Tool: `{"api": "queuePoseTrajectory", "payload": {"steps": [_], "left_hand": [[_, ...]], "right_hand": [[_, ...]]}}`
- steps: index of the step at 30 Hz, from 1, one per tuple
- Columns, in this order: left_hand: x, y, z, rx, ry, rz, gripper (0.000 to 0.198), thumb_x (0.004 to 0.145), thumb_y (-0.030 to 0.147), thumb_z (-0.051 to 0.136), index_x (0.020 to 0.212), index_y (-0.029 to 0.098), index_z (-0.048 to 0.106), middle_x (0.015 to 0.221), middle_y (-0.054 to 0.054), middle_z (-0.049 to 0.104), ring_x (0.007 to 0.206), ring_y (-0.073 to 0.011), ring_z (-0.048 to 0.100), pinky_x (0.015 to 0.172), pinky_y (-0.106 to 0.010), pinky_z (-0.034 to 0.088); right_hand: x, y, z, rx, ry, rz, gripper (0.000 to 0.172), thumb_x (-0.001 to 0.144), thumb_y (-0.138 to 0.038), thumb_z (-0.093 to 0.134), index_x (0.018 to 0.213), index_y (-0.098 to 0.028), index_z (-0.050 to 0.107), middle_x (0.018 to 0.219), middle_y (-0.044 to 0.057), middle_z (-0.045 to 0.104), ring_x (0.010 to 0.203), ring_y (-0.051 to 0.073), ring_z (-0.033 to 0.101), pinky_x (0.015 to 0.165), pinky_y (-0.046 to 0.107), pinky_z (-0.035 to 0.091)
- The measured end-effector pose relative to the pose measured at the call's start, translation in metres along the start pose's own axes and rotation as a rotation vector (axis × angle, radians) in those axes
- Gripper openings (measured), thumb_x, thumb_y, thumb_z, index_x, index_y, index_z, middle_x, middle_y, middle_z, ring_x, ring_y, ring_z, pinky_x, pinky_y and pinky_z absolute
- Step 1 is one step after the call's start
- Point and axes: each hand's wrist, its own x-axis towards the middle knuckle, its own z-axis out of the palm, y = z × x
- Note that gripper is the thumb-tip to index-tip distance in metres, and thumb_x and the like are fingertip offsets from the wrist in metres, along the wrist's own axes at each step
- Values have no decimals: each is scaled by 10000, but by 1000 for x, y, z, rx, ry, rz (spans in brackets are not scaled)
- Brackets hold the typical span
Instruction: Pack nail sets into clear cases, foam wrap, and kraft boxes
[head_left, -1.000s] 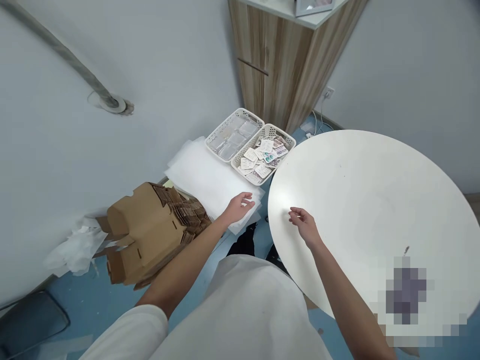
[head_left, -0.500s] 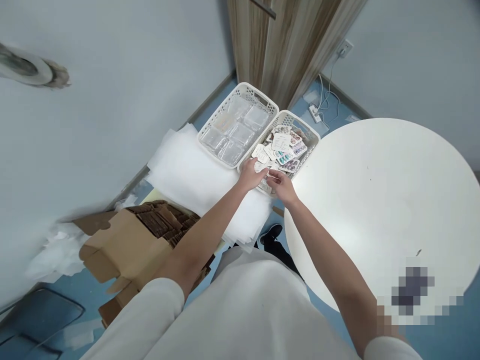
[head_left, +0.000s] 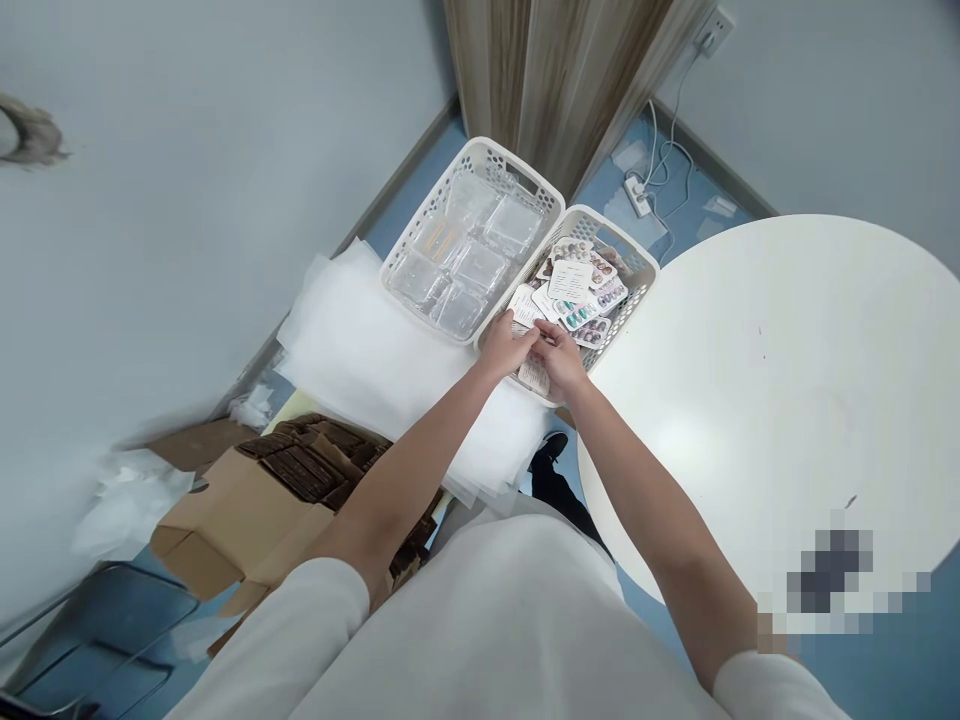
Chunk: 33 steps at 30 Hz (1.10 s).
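Observation:
Over the near end of a white perforated basket (head_left: 646, 262), my two hands meet with their fingertips touching. My left hand (head_left: 504, 346) is closed, its thumb pointing right, on what looks like a white card, mostly hidden by the fingers. From the right, my right hand (head_left: 561, 360) reaches in with curled, closed fingers; what they pinch is hidden. Piled in the basket are cards of press-on nails (head_left: 579, 312), some showing coloured nails. Others, such as a white printed card (head_left: 570, 281), show their text side. Another printed card (head_left: 533, 376) lies below the hands.
A second white basket (head_left: 390, 275) holding clear plastic boxes (head_left: 480, 265) adjoins on the left. White sheets (head_left: 360, 350) lie under and before the baskets. An open cardboard box (head_left: 247, 500) with brown folded pieces stands lower left. A round white table (head_left: 810, 400) is at right, a power strip (head_left: 637, 196) behind.
My right hand has moved in against my left; their fingers now touch. The camera view has shifted slightly, and the cards in the pile look the same.

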Motion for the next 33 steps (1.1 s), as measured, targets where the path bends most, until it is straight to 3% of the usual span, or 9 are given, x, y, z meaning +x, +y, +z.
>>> {"api": "queuePoseTrajectory", "payload": {"steps": [8, 20, 28, 33], "left_hand": [[-14, -1, -1, -146, 10, 48, 601, 721, 389, 581, 1243, 141, 416, 1298, -149, 410, 1141, -233, 454, 894, -315, 381], [-63, -1, -7, -578, 145, 34, 490, 703, 318, 617, 1140, 118, 521, 1073, -108, 597, 1014, -193, 548, 869, -306, 416], [-103, -2, 6, -796, 175, 66, 426, 661, 297, 656, 1042, 121, 585, 977, -91, 644, 956, -190, 580, 879, -337, 412], [-152, 2, 28, -762, 79, 58, 399, 641, 284, 669, 998, 120, 602, 890, -90, 667, 920, -200, 594, 876, -364, 408]], "right_hand": [[-7, 0, -4, 48, 9, 22, 345, 607, -305, 678, 919, -194, 584, 871, 19, 616, 819, 137, 580, 783, 314, 460], [-49, -6, -5, 162, -11, 10, 262, 593, -256, 692, 830, -195, 599, 737, -20, 592, 691, 89, 568, 756, 277, 469], [-87, -10, -24, 146, -21, -84, 376, 588, -308, 705, 910, -223, 531, 854, 4, 602, 775, 127, 599, 758, 314, 480], [-122, -8, -51, 19, 18, -203, 394, 620, -341, 665, 963, -222, 512, 836, 0, 582, 708, 130, 600, 714, 323, 488]]}}
